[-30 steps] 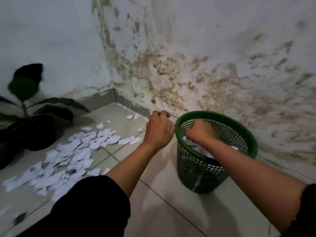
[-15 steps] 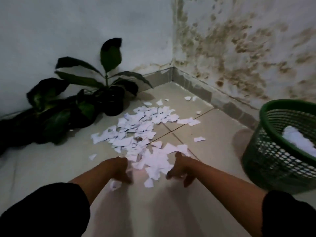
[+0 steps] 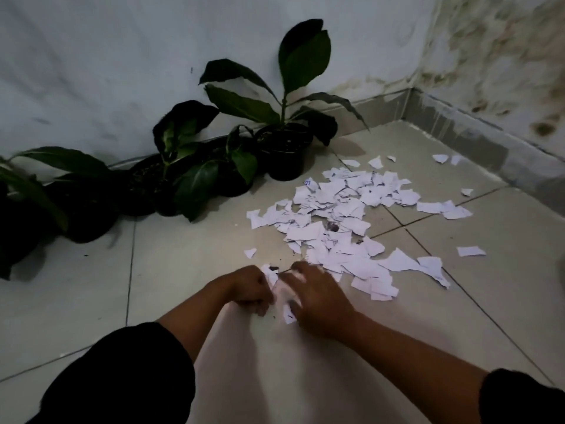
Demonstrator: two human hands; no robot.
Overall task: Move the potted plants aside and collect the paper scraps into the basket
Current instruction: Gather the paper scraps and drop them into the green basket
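We see matt white paper scraps (image 3: 339, 215) on smooth, faintly glossy floor tiles (image 3: 504, 286); beside the scraps, waxy plant leaves (image 3: 305, 56).

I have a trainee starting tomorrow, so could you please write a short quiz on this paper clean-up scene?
1. True or false: the potted plants stand along the wall, left of the paper scraps.
2. Where are the left hand and right hand working? A: at the pile's near edge; B: at the far corner; C: on a pot.
3. Fill in: the basket is ____ this view.

Key: 1 true. 2 A; both hands gather scraps between them. 3 out of.
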